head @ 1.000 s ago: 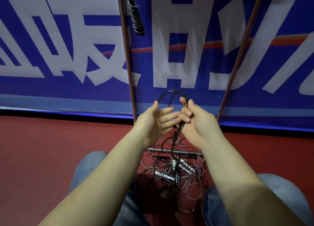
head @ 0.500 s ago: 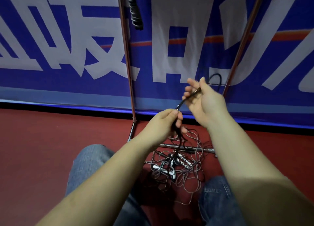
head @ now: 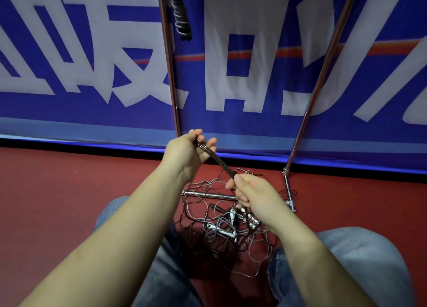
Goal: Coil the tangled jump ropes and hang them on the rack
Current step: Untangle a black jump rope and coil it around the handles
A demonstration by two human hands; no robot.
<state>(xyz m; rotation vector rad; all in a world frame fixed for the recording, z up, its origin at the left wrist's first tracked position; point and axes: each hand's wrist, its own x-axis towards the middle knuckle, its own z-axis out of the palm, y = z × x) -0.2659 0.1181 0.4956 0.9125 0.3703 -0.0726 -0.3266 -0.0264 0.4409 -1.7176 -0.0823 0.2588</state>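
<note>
The dark rope (head: pixel 216 160) runs taut between my grips: left hand (head: pixel 187 150) pinches its upper end, right hand (head: pixel 250 194) closes round the lower, above the tangled pile (head: pixel 231 228) on the floor. Pulling harder could tighten knots below.

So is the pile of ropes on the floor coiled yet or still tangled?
Still tangled. The ropes on the floor lie in loose, crossing loops between the knees. Only a short stretch, the strands, is held taut between the left hand and right hand.
</note>
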